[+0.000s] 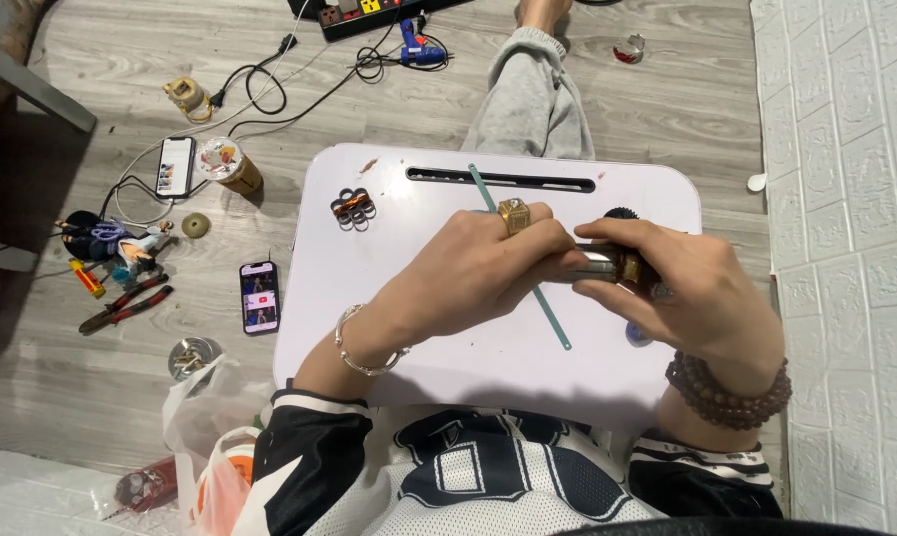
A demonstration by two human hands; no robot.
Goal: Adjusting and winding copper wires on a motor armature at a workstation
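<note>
Both my hands meet over a white lap table [389, 328]. My left hand [478, 273], with a gold ring and a silver bracelet, and my right hand [691, 293], with a brown bead bracelet, together grip a small metal cylinder [607, 263] with a brass-coloured end. A thin teal strip [552, 318] lies diagonally on the table under my hands. A black toothed wheel [622, 212] peeks out behind my right hand. A small copper-wound coil part [353, 208] sits at the table's left.
On the wooden floor to the left lie two phones [260, 296], red-handled pliers [126, 303], a doll figure [106, 238], a clear cup [225, 164], cables and a plastic bag [210, 437]. A blue glue gun [415, 47] and a power strip sit ahead. A white brick-pattern wall [845, 199] is at right.
</note>
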